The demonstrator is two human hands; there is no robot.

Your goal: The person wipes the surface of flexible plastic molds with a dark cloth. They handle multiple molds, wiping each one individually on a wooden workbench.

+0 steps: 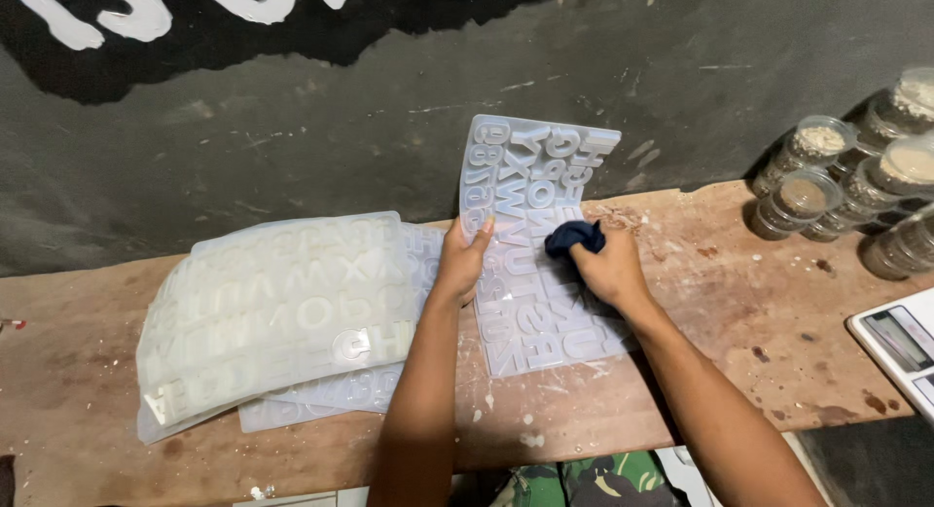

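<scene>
- On wooden bench [739,312], propped against dark wall: translucent letter mould sheet [530,264].
- Left hand [461,264]: closed on sheet's left edge.
- Right hand [611,271]: clenched round dark cloth [573,237], pressed to sheet.
- Handling, judged: light, floppy, slick; best held by edges.
- Beside: stacked mould sheets [282,312].

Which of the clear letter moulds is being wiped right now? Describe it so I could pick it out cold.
On the wooden bench against the dark wall, skip the stack of moulds lying at the left. The one you want is the single translucent mould sheet right of it, its far end propped against the wall. The left hand grips its edge and the right hand presses a dark cloth on it.
</scene>
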